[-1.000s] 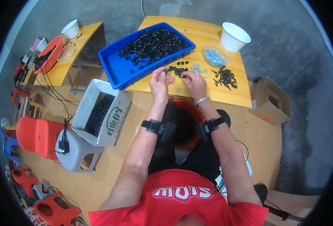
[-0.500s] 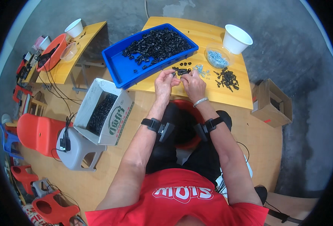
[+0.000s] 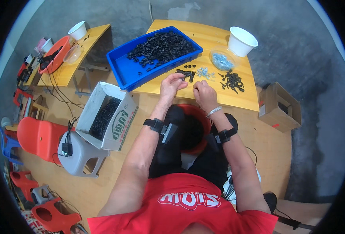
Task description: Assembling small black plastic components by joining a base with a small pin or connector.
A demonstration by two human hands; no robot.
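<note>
At the table's front edge my left hand point(image 3: 170, 87) is closed in a pinch, with a small dark part just visible between thumb and forefinger. My right hand point(image 3: 205, 95) is beside it, fingers curled together, and whatever they may hold is hidden. Just beyond the hands lies a small cluster of black plastic parts point(image 3: 189, 75), with a few black rings point(image 3: 190, 66) behind it. To their right are a small pile of silvery screws point(image 3: 205, 73) and a heap of black pieces point(image 3: 233, 81).
A blue tray point(image 3: 120, 72) of black parts stands at the table's left. A clear bowl point(image 3: 222, 60) of screws and a white tub point(image 3: 242, 41) stand at right. An open carton point(image 3: 127, 117), a red basin point(image 3: 207, 128) and a brown box point(image 3: 279, 111) are below table height.
My right hand has drawn back toward me and away from my left hand, which has shifted slightly nearer. The head view has moved a little.
</note>
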